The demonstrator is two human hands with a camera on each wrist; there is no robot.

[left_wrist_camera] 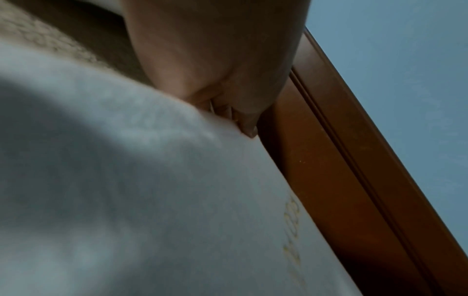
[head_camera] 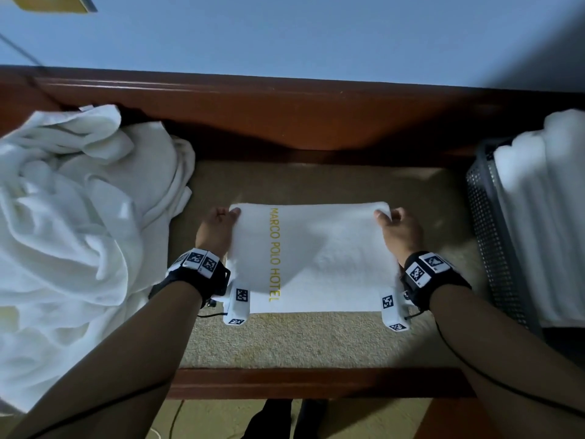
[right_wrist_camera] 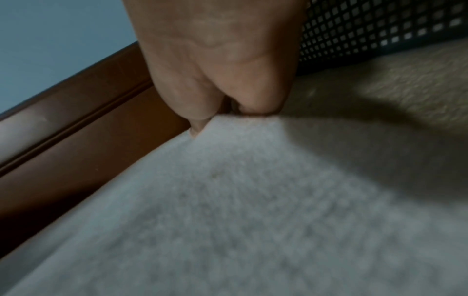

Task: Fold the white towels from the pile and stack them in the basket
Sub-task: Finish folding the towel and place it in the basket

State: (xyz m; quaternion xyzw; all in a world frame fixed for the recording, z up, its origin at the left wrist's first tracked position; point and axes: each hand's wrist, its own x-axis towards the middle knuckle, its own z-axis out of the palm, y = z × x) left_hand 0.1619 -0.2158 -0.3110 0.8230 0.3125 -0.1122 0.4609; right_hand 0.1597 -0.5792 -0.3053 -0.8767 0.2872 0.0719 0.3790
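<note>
Head view: the towel (head_camera: 316, 258) lies on the beige seat pad (head_camera: 316, 340) of a wooden bench (head_camera: 285, 122), between the loose pile (head_camera: 79, 217) on the person's left and the mesh basket (head_camera: 487, 236) on their right, which already holds folded towels (head_camera: 544, 201). Left hand (head_camera: 217, 231) pinches the far-left corner, right hand (head_camera: 400, 231) pinches the far-right corner; both grips are narrow, thumb against fingers, cloth between. Far edge is lifted off the pad, near edge rests flat (gold hotel lettering runs down the left side).

Right wrist view: thumb and fingers closed tight on the corner; how many layers they hold, I cannot tell.

Risks, as I judge them:
- Unequal travel of the two hands would skew the fold; edges would not meet.
- A pinch on the top layer only would let lower layers sag and bunch.
- The lifted span droops in the middle; laid down so, a crease could trap.
- The pile sits just beside the left hand; a loose fold could snag.
</note>
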